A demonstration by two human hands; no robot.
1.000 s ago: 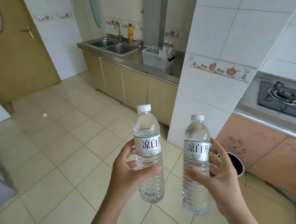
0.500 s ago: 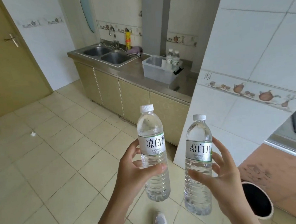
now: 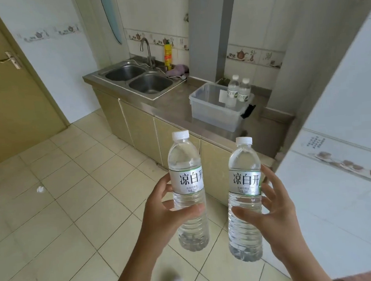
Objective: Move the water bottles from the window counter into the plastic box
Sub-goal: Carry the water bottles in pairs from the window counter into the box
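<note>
One water bottle (image 3: 188,190) is clasped upright in the left hand (image 3: 162,209), a second bottle (image 3: 244,199) in the right hand (image 3: 276,213), both held mid-body. The plastic box (image 3: 213,114), with two bottles (image 3: 239,91) standing in it, lies well beyond the grips on the steel counter (image 3: 173,102). Since the right fingers (image 3: 269,178) look loosely spread, a slip could be caused; standing bottles could be toppled on insertion.

Both bottles held up in front carry the same white, green-edged label with three large black characters, 凉白开: one on the left bottle (image 3: 187,192), one on the right bottle (image 3: 244,199). The small print beneath is too fine to read. The two bottles in the plastic box (image 3: 216,110) bear similar labels, illegible from here.
</note>
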